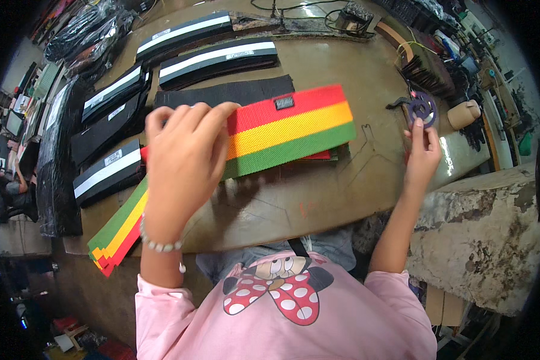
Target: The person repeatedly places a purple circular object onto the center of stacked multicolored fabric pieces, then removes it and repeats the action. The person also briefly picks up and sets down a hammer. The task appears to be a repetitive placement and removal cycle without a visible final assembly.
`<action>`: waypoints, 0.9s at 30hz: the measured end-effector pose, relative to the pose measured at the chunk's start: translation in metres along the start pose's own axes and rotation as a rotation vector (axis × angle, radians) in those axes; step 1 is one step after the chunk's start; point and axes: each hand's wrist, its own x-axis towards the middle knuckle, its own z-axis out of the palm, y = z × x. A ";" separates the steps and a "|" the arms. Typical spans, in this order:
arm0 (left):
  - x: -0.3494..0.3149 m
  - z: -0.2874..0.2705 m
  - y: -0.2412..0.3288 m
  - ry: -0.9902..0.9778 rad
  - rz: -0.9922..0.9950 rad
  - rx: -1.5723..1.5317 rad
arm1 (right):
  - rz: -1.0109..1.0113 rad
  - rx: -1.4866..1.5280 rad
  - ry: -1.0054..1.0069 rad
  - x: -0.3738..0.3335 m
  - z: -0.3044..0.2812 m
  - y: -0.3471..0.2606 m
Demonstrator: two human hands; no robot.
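My left hand [189, 156] is closed on a woven strap [294, 129] striped red, yellow and green. One end of the strap, bearing a small black label, stretches to the right above the table. The other end hangs down to the left past my wrist, its layered tips uneven. On the right, my right hand [424, 147] has its fingertips pinched at the lower edge of a purple spiral coil [424, 108]. What the coil is made of I cannot make out. Behind the strap lies a black fabric piece [222, 93], with a bit of red and green under the strap's right end.
Stacks of black strips with white bands [219, 62] lie at the back and left of the brown table [342, 198]. A black plastic-wrapped bundle [60, 168] lines the left edge. A brown roll [463, 114] and a bristled brush-like thing [423, 66] are at the right.
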 end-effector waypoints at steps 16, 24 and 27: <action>0.029 0.075 -0.013 -0.275 -0.220 -0.616 | -0.027 0.307 -0.477 -0.088 0.126 -0.068; 0.011 0.093 -0.001 0.014 -0.166 -0.436 | -0.144 0.168 -0.518 -0.091 0.128 -0.074; 0.012 0.092 -0.001 0.069 -0.240 -0.509 | -0.014 0.262 -0.503 -0.091 0.126 -0.077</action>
